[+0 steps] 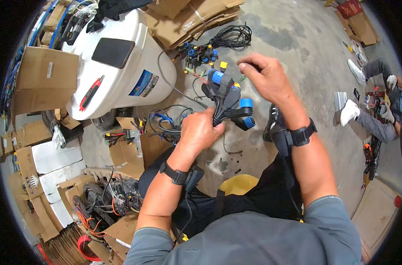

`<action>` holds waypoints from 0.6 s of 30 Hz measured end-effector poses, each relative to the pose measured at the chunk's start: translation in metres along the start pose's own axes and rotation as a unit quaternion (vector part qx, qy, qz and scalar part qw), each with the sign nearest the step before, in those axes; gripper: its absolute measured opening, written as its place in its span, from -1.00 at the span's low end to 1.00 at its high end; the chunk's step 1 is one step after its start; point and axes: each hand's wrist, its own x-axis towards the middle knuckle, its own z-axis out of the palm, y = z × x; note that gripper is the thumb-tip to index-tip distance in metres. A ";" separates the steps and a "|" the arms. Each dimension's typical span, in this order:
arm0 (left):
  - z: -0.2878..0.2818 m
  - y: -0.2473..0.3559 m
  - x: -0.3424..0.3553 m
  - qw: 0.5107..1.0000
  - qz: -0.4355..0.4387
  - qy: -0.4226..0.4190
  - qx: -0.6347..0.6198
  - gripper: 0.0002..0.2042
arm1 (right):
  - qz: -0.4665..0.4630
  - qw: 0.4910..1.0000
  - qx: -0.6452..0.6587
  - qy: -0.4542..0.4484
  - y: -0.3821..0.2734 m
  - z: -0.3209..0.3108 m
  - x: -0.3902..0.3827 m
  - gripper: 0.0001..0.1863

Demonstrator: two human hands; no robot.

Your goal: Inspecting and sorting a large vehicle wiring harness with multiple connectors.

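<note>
My left hand is wrapped round the stems of a bundle of black cable connectors, some with blue rings and yellow parts. Two blue-ended connectors jut out on the bundle's right side. My right hand is raised to the right of the bundle, apart from it. Its thumb and forefinger come together in a pinch; whether anything lies between them is hidden. Beyond the bundle, on the concrete floor, lies a heap of similar cables with blue and yellow connectors, beside a coil of black cable.
To the left stands a white bucket bearing a phone and a red-and-black cutter. Cardboard boxes and a box of tangled wires fill the left side. Another person sits at the far right.
</note>
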 end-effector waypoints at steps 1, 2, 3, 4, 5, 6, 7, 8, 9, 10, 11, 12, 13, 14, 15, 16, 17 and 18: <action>0.001 0.002 0.000 0.999 0.002 -0.028 0.016 -0.66 | -0.026 0.999 0.032 0.001 -0.006 0.005 -0.002 -0.82; 0.004 0.004 0.001 0.999 0.002 -0.029 0.014 -0.66 | -0.025 0.999 0.031 -0.001 -0.010 0.009 -0.003 -0.82; 0.009 0.004 0.000 0.998 0.012 -0.039 0.039 -0.68 | -0.063 0.997 0.037 -0.013 -0.013 0.015 -0.004 -0.82; 0.015 0.005 0.000 0.997 0.023 -0.048 0.064 -0.69 | -0.101 0.994 0.042 -0.025 -0.015 0.021 -0.004 -0.83; 0.022 0.005 0.000 0.997 0.023 -0.050 0.061 -0.69 | -0.181 0.983 0.020 -0.024 -0.009 0.032 -0.003 -0.83; 0.029 0.004 -0.001 0.995 0.056 -0.047 0.061 -0.69 | -0.179 0.983 0.018 -0.024 -0.004 0.041 -0.006 -0.83; 0.035 0.004 -0.001 0.993 0.088 -0.045 0.061 -0.69 | -0.140 0.981 -0.063 -0.117 0.000 0.050 -0.009 -0.81; 0.038 0.006 -0.002 0.993 0.090 -0.047 0.059 -0.69 | -0.098 0.962 -0.143 -0.209 0.001 0.056 -0.013 -0.80; 0.040 0.008 -0.003 0.992 0.096 -0.056 0.062 -0.69 | -0.094 0.963 -0.144 -0.209 0.002 0.060 -0.015 -0.80; 0.043 0.011 -0.005 0.991 0.103 -0.064 0.064 -0.69 | -0.072 0.941 -0.214 -0.252 0.002 0.064 -0.017 -0.78; 0.045 0.013 -0.005 0.990 0.104 -0.066 0.062 -0.69 | -0.051 0.912 -0.282 -0.293 0.003 0.066 -0.019 -0.76; 0.046 0.016 -0.007 0.990 0.107 -0.073 0.048 -0.73 | -0.049 0.911 -0.283 -0.294 0.006 0.069 -0.021 -0.76; 0.047 0.019 -0.008 0.990 0.109 -0.081 0.033 -0.77 | -0.059 0.905 -0.305 -0.292 0.009 0.072 -0.023 -0.76; 0.051 0.019 -0.008 0.990 0.111 -0.082 0.032 -0.77 | -0.068 0.898 -0.326 -0.289 0.012 0.075 -0.025 -0.75; 0.057 0.019 -0.008 0.991 0.109 -0.070 0.034 -0.75 | -0.066 0.898 -0.326 -0.289 0.015 0.077 -0.026 -0.75; 0.060 0.018 -0.008 0.992 0.108 -0.057 0.037 -0.73 | -0.066 0.888 -0.336 -0.308 0.017 0.078 -0.025 -0.76; 0.059 0.019 -0.008 0.992 0.109 -0.058 0.036 -0.73 | -0.067 0.877 -0.346 -0.326 0.020 0.080 -0.025 -0.76; 0.055 0.019 -0.008 0.991 0.112 -0.059 0.039 -0.72 | -0.065 0.877 -0.347 -0.326 0.023 0.082 -0.026 -0.76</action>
